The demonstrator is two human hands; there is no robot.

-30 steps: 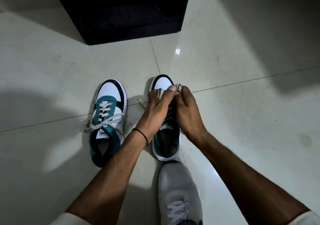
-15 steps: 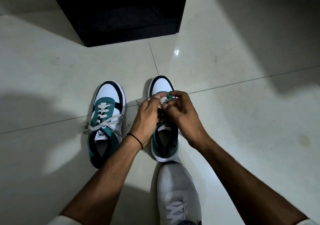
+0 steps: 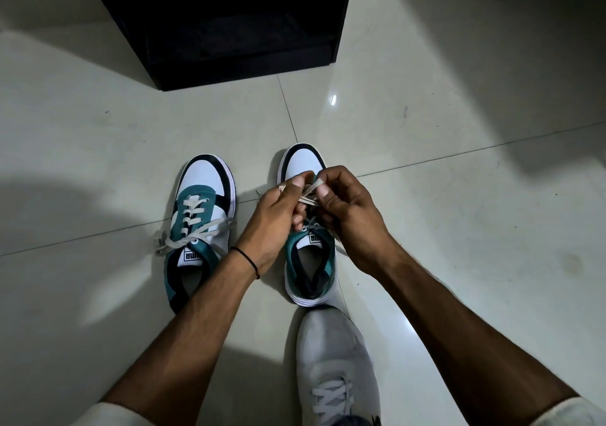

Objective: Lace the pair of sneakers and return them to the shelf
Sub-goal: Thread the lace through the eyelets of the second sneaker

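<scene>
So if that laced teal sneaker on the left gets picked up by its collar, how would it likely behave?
The left sneaker would probably lift as one fairly stiff piece, since its sole looks thick and the collar stands open unsupported. Its lace ends lie loose over both sides, so they would likely dangle. On the glossy tile floor it might slide rather than tip if nudged.

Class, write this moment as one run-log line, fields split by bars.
stage: lacing | left hand and right hand: pinching lace above right sneaker | left sneaker: laced, ends loose | black shelf: beyond, sneakers not returned
</scene>
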